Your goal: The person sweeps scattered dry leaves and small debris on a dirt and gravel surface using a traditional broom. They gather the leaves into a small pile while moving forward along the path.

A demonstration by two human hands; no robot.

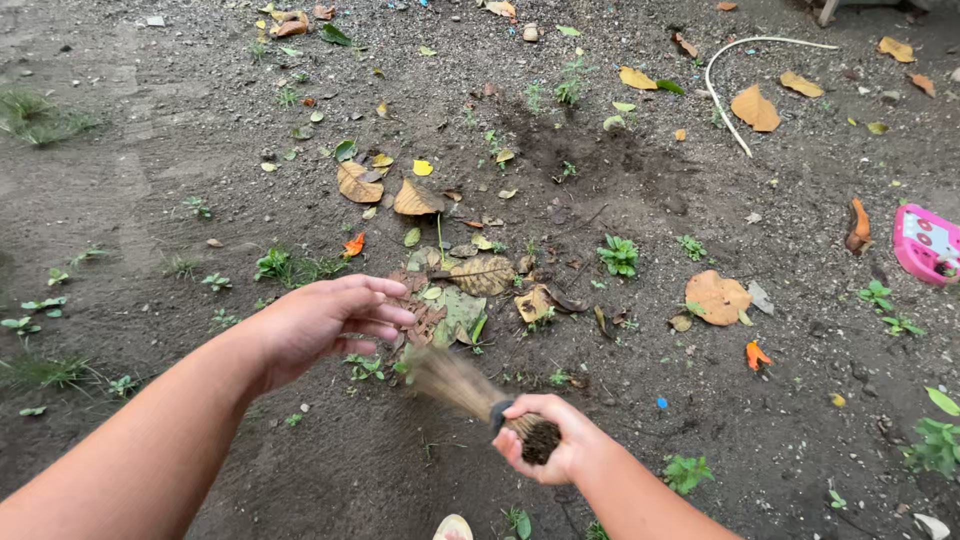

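Note:
My right hand (pixel 556 440) grips the bound end of a short stick broom (pixel 462 385). Its bristles are blurred and point up-left toward a small heap of dry and green leaves (pixel 452 300) on the dark soil. My left hand (pixel 325 320) hovers flat over the ground just left of that heap, fingers together and stretched, holding nothing. Its fingertips reach the heap's left edge.
Fallen brown and yellow leaves (pixel 755 108) lie scattered over bare soil, with small green weeds (pixel 619 255) among them. A pale curved hose or stick (pixel 722 70) lies at the upper right. A pink plastic toy (pixel 927 243) sits at the right edge. A shoe tip (pixel 453 527) shows at the bottom.

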